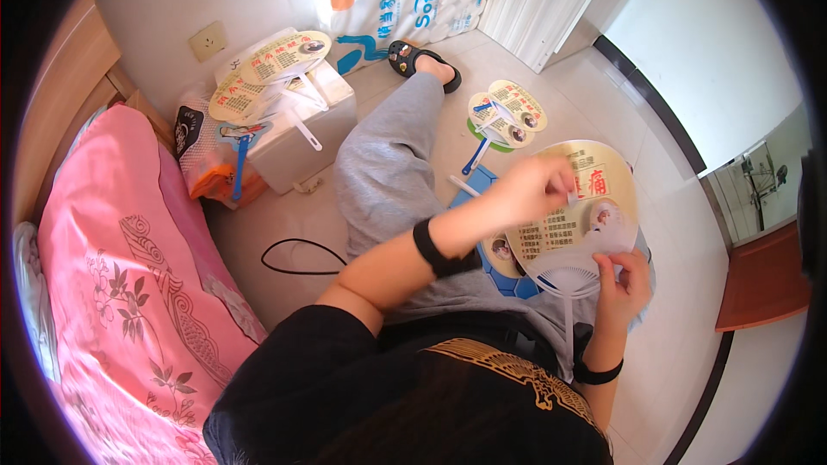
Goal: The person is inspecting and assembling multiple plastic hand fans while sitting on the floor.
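A large cream hand fan (551, 226) with printed text, a small round picture and a white ribbed base is in front of me, its white handle pointing toward my body. My right hand (627, 286) pinches the fan's lower right edge between thumb and fingers. Over the upper face of the fan is my left hand (536, 189), slightly blurred, its fingers closed together. A pale bit shows at those fingertips, too small to name. Partly hidden under the fan lie another cream fan (500, 250) and a blue hexagon-patterned surface (514, 286).
More fans (517, 108) lie on the floor ahead. Several fans (284, 56) are stacked on a white box (323, 116) at the left. A pink-covered bed (95, 250) borders the left side. Tissue packs (405, 4) stand by the far wall. A black cable loop (301, 271) lies near my leg.
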Demonstrator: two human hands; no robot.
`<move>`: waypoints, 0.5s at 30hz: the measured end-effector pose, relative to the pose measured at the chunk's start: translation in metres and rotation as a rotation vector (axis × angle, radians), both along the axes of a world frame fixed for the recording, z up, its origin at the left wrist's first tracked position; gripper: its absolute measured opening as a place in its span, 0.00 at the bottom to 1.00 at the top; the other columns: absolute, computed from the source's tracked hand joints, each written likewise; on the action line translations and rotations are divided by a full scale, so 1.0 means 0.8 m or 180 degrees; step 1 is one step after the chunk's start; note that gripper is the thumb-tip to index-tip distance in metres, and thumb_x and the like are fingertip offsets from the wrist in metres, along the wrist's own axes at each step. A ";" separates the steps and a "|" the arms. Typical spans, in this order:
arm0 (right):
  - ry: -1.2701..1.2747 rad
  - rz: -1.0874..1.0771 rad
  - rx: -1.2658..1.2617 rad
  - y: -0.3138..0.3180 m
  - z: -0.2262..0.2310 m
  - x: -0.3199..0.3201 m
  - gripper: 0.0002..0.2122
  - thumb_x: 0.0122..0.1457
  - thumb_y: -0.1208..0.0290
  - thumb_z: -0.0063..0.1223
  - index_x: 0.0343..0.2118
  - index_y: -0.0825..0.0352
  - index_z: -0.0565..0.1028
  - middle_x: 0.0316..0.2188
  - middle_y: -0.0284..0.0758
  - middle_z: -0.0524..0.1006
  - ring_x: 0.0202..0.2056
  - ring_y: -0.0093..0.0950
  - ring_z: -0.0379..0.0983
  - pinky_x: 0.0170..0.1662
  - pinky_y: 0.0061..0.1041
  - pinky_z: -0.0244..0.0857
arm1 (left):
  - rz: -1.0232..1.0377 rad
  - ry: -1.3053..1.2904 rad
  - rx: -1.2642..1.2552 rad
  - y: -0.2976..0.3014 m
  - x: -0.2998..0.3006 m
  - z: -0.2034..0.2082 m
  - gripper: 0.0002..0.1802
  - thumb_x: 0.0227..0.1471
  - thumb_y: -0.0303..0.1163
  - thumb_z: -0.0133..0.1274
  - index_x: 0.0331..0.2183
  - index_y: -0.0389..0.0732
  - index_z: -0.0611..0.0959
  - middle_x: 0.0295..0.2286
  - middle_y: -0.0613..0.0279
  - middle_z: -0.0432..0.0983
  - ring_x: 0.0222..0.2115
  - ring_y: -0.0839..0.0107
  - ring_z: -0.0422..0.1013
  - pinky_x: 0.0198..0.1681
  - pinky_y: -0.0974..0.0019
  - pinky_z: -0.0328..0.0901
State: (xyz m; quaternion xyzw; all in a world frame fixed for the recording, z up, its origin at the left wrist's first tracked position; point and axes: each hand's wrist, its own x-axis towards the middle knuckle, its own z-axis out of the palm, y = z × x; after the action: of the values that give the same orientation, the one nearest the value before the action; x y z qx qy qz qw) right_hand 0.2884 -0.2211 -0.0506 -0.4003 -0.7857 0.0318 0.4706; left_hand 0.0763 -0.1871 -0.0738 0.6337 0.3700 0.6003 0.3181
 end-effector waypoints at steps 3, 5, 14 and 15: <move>0.0025 -0.0072 0.0098 0.001 0.001 0.006 0.09 0.38 0.80 0.63 0.21 0.69 0.71 0.25 0.35 0.73 0.23 0.22 0.64 0.22 0.16 0.54 | 0.0803 0.0332 0.0045 0.055 -0.024 -0.009 0.07 0.33 0.19 0.56 0.21 0.38 0.74 0.18 0.64 0.72 0.20 0.77 0.70 0.24 0.74 0.64; -0.0006 -0.0130 0.0276 0.002 0.001 0.008 0.08 0.39 0.81 0.62 0.21 0.69 0.71 0.24 0.34 0.72 0.22 0.21 0.63 0.21 0.15 0.52 | 0.1189 0.0360 0.0008 0.105 -0.041 -0.035 0.06 0.31 0.20 0.56 0.19 0.39 0.76 0.17 0.60 0.73 0.20 0.68 0.71 0.23 0.68 0.65; 0.1231 0.0167 -0.0126 0.023 -0.007 0.009 0.07 0.46 0.84 0.54 0.30 0.70 0.70 0.30 0.33 0.70 0.32 0.21 0.65 0.35 0.17 0.60 | 0.2892 0.2166 -0.0599 0.207 -0.117 -0.196 0.10 0.41 0.26 0.46 0.29 0.40 0.80 0.27 0.47 0.74 0.31 0.53 0.71 0.36 0.58 0.65; 0.1407 0.0289 -0.0360 0.026 -0.009 0.008 0.09 0.48 0.84 0.52 0.33 0.71 0.69 0.32 0.34 0.69 0.35 0.21 0.65 0.38 0.18 0.59 | 0.3412 0.2728 -0.0386 0.205 -0.121 -0.207 0.10 0.43 0.28 0.47 0.30 0.41 0.80 0.28 0.48 0.75 0.32 0.54 0.72 0.36 0.59 0.65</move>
State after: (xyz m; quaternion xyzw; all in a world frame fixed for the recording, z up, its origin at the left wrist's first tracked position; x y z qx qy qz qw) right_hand 0.2948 -0.2003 -0.0580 -0.3736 -0.6776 0.1838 0.6062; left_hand -0.0207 -0.0230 -0.2392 0.5257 0.7584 0.3495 -0.1622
